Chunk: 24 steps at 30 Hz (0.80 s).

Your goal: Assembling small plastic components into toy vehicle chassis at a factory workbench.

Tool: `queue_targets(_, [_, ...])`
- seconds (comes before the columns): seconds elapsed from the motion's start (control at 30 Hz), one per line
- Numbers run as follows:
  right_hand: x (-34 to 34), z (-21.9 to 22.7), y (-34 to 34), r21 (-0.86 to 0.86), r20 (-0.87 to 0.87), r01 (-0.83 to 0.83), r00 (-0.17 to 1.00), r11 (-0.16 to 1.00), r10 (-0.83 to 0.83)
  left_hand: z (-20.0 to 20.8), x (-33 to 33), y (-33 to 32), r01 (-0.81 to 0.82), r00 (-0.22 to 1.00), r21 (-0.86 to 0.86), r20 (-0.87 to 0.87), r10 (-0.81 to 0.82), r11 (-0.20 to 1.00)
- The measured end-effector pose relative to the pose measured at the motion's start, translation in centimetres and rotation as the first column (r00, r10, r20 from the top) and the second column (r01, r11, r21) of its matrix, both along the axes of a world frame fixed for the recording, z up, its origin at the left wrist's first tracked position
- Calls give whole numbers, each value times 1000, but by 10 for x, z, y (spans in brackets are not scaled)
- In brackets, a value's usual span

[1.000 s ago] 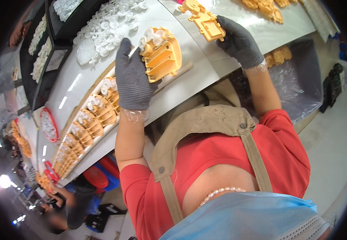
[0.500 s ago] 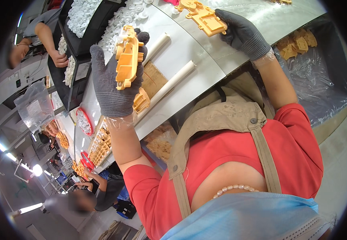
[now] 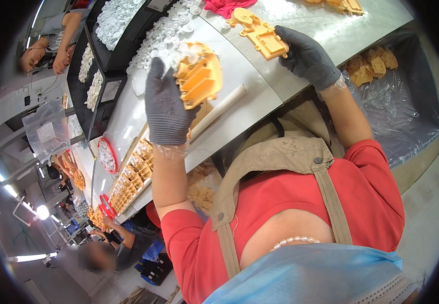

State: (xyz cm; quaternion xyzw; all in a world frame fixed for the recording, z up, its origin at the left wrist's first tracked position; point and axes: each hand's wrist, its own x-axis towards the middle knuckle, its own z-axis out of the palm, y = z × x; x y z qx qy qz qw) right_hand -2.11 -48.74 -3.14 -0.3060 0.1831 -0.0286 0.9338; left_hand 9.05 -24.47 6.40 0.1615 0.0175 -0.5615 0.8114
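Note:
My left hand point(image 3: 167, 104), in a dark grey knit glove, is closed on an orange plastic housing point(image 3: 201, 78) with ribbed compartments. White pieces show at the top of that housing, which is slightly blurred. Farther right, my right hand point(image 3: 304, 53), gloved alike, grips the end of a flat orange plastic cover point(image 3: 261, 36) with a round boss at its far end. The two parts are held apart above the white table point(image 3: 252, 71). Beyond my left hand lies a heap of small white plastic pieces point(image 3: 166, 38).
White tubes point(image 3: 224, 107) edge a lane of orange housings point(image 3: 128, 185) to the left. Black bins point(image 3: 109, 63) hold white pieces. A lined crate point(image 3: 402, 111) with orange parts stands right. Red cloth point(image 3: 227, 6) and more orange parts point(image 3: 343, 5) lie farther off. Co-workers sit left.
My left hand has moved right with the orange housing and turned it, bringing it closer to the cover. My right hand still holds the cover, now slightly lower in view.

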Motion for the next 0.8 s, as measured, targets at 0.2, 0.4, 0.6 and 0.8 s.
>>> queue_targets(0.2, [-4,26,14,-217,70,-107,990,970,124,-30,-22,-15,-275,954,342,215,209,899])
queue_targets(0.4, [-3,40,35,-445,-91,-148,989,883,120,-40,-28,-25,-373,918,341,268,291,863])
queue_targets(0.6, [2,46,51,-641,-164,-234,972,731,168,-51,-27,-24,-330,933,205,221,284,922])
queue_targets(0.8, [13,44,58,-807,-216,-258,966,531,142,-56,-31,-21,-434,835,200,457,308,879])
